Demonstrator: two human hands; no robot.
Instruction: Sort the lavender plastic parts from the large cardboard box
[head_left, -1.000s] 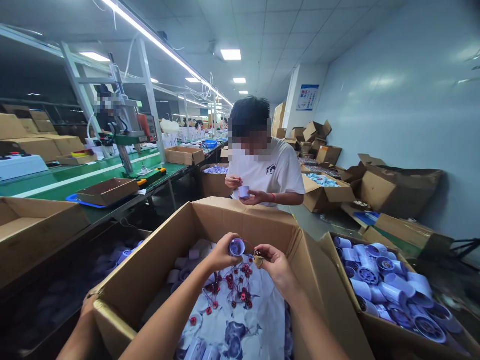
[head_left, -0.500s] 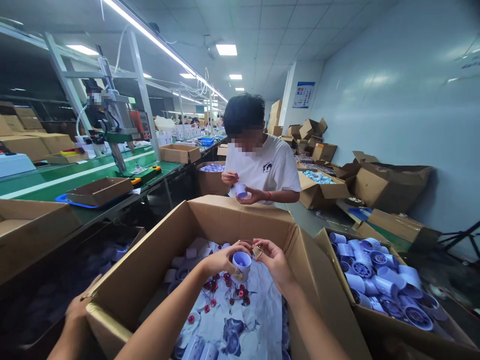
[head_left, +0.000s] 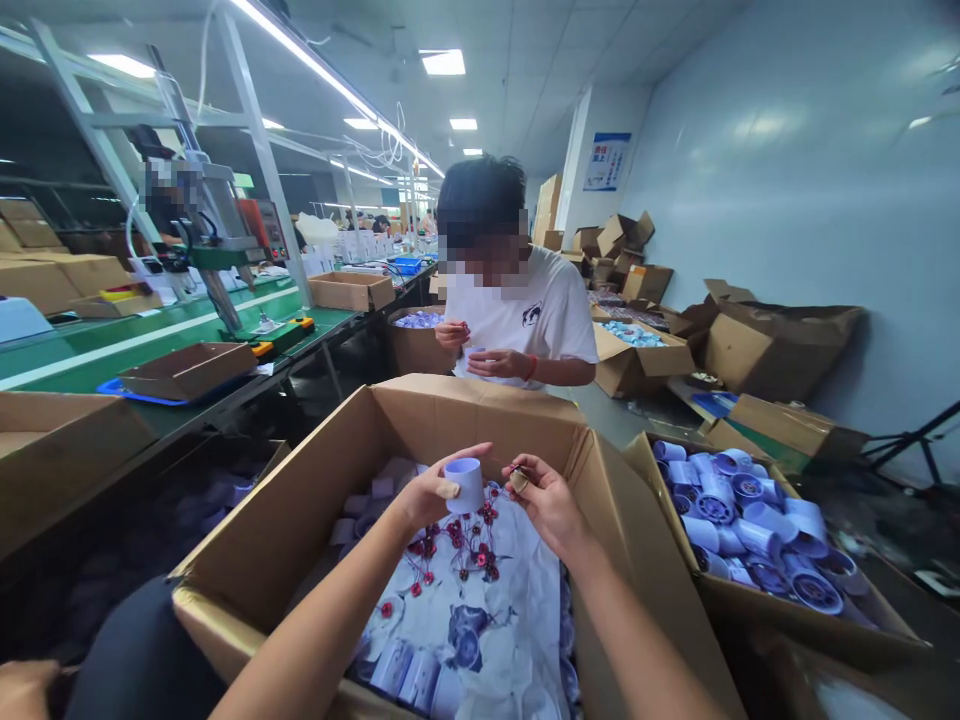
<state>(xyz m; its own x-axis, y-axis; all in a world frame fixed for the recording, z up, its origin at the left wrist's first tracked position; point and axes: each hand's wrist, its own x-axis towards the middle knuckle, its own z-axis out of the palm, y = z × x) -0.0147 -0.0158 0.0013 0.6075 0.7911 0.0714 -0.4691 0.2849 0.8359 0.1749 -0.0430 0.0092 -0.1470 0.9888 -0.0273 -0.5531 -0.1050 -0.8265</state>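
Observation:
My left hand (head_left: pixel 427 492) grips a lavender plastic cup (head_left: pixel 466 488) round its side, mouth up, with the forefinger stretched out behind it. To the right, my right hand (head_left: pixel 553 508) pinches a small dark red part (head_left: pixel 517 472) at its fingertips, apart from the cup; its exact kind is hard to make out. Beneath both hands, several small red round parts with thin wires (head_left: pixel 454 540) lie on a white sheet (head_left: pixel 517 600) inside a large cardboard box (head_left: pixel 247 560). More lavender cups (head_left: pixel 405 680) lie in the box around the sheet.
A box of lavender cups (head_left: pixel 750 520) stands at the right. Across the box, a co-worker (head_left: pixel 532 320) handles a similar cup. Another person's hand (head_left: pixel 30 688) shows at the lower left. A green conveyor line (head_left: pixel 75 350) with a press machine (head_left: pixel 217 220) runs along the left.
My hands have moved apart, and the cup has shifted left and up a little. At the lower left, the other person's hand has left the box edge. The view has shifted slightly.

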